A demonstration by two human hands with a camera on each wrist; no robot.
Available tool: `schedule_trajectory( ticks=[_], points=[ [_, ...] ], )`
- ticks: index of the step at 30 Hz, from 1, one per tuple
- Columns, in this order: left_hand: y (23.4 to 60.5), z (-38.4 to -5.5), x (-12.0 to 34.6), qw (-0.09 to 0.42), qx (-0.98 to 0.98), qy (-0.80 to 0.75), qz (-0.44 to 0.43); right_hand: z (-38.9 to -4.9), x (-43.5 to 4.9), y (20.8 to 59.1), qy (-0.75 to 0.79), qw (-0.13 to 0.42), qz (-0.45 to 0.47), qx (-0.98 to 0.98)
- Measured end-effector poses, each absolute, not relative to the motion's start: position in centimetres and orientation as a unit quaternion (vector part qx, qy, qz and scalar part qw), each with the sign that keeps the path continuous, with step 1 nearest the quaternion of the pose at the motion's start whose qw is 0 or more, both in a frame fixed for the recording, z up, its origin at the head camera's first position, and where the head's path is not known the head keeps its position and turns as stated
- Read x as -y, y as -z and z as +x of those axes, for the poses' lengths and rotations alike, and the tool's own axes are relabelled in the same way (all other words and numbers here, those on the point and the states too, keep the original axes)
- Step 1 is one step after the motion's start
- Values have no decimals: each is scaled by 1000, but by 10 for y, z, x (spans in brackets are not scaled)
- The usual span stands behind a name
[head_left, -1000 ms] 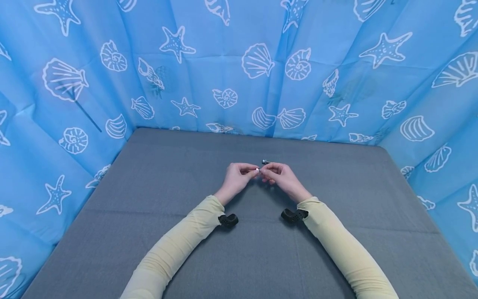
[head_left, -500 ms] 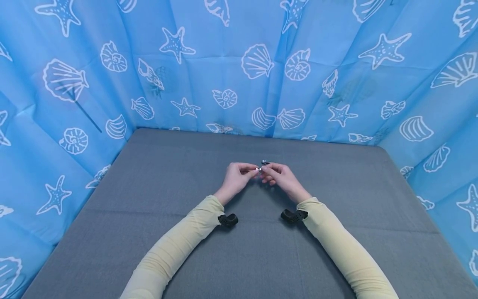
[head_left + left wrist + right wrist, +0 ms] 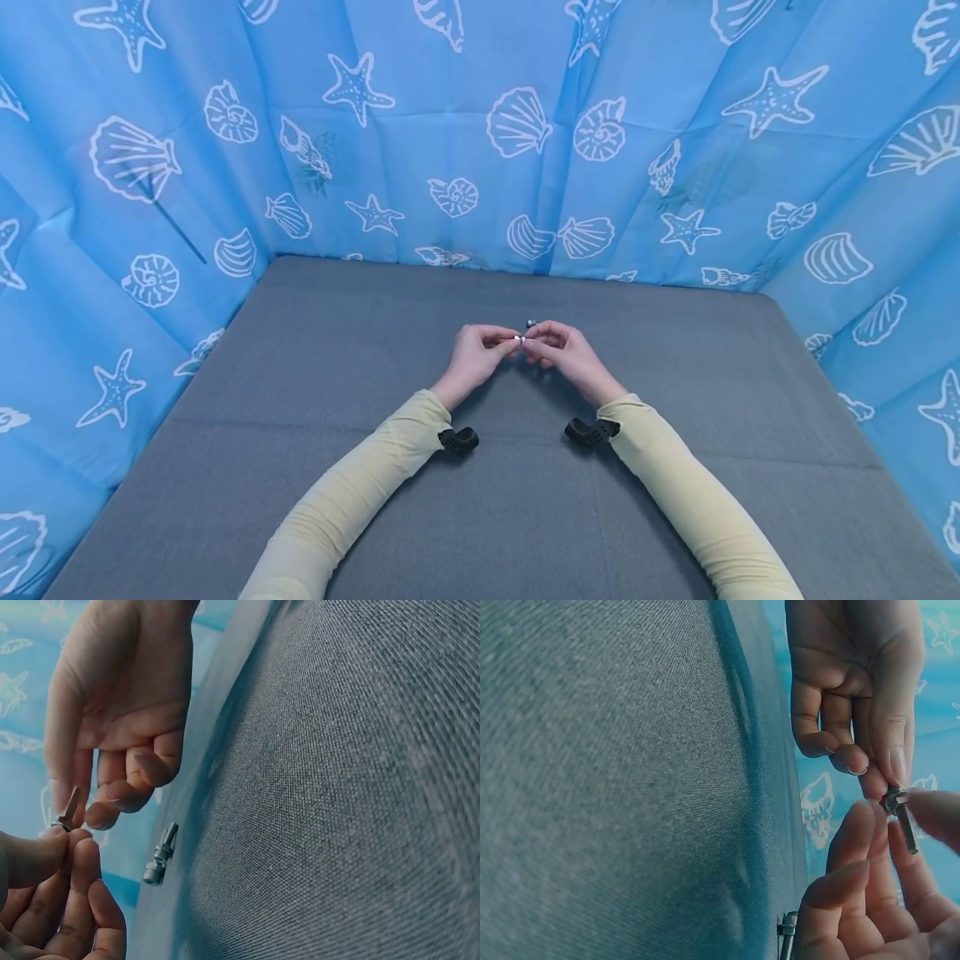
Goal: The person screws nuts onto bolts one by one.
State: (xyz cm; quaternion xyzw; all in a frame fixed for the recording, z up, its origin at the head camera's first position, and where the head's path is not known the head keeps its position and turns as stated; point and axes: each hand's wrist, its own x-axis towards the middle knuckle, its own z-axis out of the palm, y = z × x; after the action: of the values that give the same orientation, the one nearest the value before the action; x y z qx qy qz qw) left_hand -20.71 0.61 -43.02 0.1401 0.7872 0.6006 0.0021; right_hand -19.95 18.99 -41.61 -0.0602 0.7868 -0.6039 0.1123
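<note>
A small metal bolt (image 3: 909, 831) is held up between the hands, its threaded shank pointing toward the right hand. My left hand (image 3: 474, 354) pinches it at the head end between thumb and index finger, hiding the head. A nut (image 3: 895, 799) sits on the shank close to the left fingertips. My right hand (image 3: 566, 354) has thumb and index fingertip on opposite sides of this nut, other fingers loosely bent. Beyond the right fingers lies a second bolt (image 3: 161, 855) with a nut and washers on it, partly covered by that hand in the head view.
Grey cloth covers the table (image 3: 480, 500). A blue curtain (image 3: 450, 125) with white shells and starfish hangs behind the table and along both sides. Black wrist mounts (image 3: 458, 442) stick out inward from both pale yellow sleeves (image 3: 352, 492).
The right thumb and index finger have shifted slightly around the nut, and the right hand now covers more of the second bolt. The left hand keeps its place and its pinch.
</note>
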Motion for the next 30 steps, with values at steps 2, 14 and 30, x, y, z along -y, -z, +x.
schedule_trajectory(
  ticks=[2,14,30],
  points=[
    [429,-207,-6,-1,-788,-599,142,-200,-190,416,597,114,-65,-791],
    [428,-204,-5,-1,-786,-601,146,-199,-189,418,608,100,-74,-784],
    [431,-205,-6,5,-766,-627,143,-199,-188,418,601,103,-62,-790]
  ],
)
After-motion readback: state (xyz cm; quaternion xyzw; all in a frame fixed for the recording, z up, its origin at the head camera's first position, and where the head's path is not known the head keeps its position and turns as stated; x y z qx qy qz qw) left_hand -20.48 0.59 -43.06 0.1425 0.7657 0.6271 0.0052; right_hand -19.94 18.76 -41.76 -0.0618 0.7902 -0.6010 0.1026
